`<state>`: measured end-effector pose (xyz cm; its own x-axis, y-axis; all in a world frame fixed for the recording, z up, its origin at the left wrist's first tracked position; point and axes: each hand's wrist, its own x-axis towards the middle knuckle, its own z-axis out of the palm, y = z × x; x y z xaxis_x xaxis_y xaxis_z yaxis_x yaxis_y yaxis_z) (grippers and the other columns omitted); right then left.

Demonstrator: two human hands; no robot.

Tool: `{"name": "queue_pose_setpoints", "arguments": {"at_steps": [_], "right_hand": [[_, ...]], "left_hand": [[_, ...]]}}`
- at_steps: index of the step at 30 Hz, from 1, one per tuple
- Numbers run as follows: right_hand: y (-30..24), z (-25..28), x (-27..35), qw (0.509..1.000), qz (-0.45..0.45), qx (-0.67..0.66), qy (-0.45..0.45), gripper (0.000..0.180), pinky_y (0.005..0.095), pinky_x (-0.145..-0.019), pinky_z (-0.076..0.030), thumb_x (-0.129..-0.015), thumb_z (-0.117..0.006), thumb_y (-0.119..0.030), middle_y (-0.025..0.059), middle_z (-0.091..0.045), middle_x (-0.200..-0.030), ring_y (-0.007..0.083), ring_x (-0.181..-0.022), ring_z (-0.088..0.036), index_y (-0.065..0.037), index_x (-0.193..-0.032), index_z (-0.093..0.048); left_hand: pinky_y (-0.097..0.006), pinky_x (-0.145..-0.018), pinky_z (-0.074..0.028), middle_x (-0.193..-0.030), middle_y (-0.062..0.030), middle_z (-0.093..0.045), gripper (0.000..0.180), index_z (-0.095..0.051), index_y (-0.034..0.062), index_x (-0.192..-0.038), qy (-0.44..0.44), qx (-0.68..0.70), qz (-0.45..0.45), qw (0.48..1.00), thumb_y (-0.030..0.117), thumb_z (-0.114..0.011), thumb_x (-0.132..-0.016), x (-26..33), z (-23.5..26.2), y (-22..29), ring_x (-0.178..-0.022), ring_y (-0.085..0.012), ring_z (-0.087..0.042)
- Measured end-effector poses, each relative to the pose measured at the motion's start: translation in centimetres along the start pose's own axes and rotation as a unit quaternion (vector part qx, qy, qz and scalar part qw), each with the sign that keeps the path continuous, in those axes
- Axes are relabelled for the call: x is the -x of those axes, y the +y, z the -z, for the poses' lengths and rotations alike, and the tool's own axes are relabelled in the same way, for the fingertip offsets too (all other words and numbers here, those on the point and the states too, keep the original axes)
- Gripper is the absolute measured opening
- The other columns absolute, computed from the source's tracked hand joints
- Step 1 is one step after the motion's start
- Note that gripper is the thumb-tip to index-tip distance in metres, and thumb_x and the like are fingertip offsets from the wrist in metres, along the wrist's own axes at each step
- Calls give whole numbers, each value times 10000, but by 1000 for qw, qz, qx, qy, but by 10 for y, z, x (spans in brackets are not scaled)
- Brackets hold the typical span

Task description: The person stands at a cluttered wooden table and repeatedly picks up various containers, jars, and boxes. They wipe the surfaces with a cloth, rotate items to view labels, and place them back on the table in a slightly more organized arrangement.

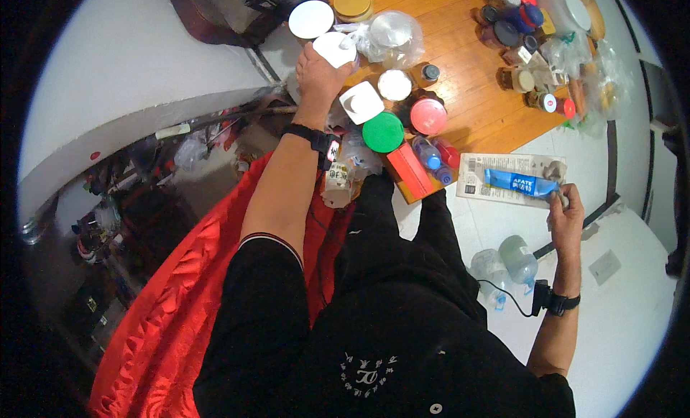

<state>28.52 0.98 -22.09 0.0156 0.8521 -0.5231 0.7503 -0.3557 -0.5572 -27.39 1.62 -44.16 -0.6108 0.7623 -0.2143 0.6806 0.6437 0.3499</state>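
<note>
On the orange-brown wooden table (460,80), a jar with a round green plastic lid (383,132) serves as the landmark. Beyond it and to its left, the left hand (321,76) curves around a jar with a round white lid (333,51), fingers along its left side and thumb on its right. Well to the right of the green-lidded jar and nearer the person, the right hand (566,209) pinches the near right corner of a flat, pale, printed rectangular panel (471,182). A blue tube with pale lettering (519,183) lies along that panel; whether the fingers also grip the tube's end, I cannot tell.

Just beyond the green-lidded jar and slightly left stands a container with a square white lid (361,102); to its right, a jar with a round pinkish-red lid (428,116). Near it, toward the person, lies a long red rectangular box (410,172).
</note>
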Motion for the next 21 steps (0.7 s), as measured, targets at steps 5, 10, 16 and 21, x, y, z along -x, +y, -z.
{"name": "queue_pose_setpoints", "arguments": {"at_steps": [5, 10, 16, 21], "right_hand": [[-5, -4, 0, 1000, 8, -12, 9, 91, 235, -576, -358, -1059, -643, -92, -44, -525, -770, 43, -673, -435, -65, -1009, -572], [-6, -3, -1, 999, 8, 27, 15, 101, 260, -598, -379, -1057, -646, -95, -40, -519, -778, 59, -696, -440, -58, -998, -573], [-4, -4, -3, 999, 28, 34, 18, 97, 266, -604, -384, -1058, -646, -96, -35, -514, -773, 62, -699, -435, -52, -1004, -579], [-6, -3, -3, 1000, -5, 17, 4, 98, 266, -604, -392, -1060, -647, -99, -32, -527, -775, 64, -696, -437, -46, -1010, -582]], "left_hand": [[-527, -1191, -442, -1538, -281, -472, 1171, -334, -35, -1571, 3, -9, -21, 1000, 505, -951, -735, -4, -8, 0, -1416, -446, -505], [-548, -1148, -457, -1445, -282, -534, 1109, -369, -38, -1529, 30, -18, -60, 998, 441, -957, -720, -6, -11, -2, -1336, -464, -551], [-549, -1112, -470, -1390, -275, -555, 1074, -396, -30, -1514, 46, -12, -103, 994, 416, -953, -712, 10, -15, -19, -1275, -465, -579], [-529, -1098, -488, -1375, -271, -573, 1064, -419, -20, -1513, 45, -16, -105, 993, 422, -954, -706, 16, -16, -27, -1258, -457, -598]]}}
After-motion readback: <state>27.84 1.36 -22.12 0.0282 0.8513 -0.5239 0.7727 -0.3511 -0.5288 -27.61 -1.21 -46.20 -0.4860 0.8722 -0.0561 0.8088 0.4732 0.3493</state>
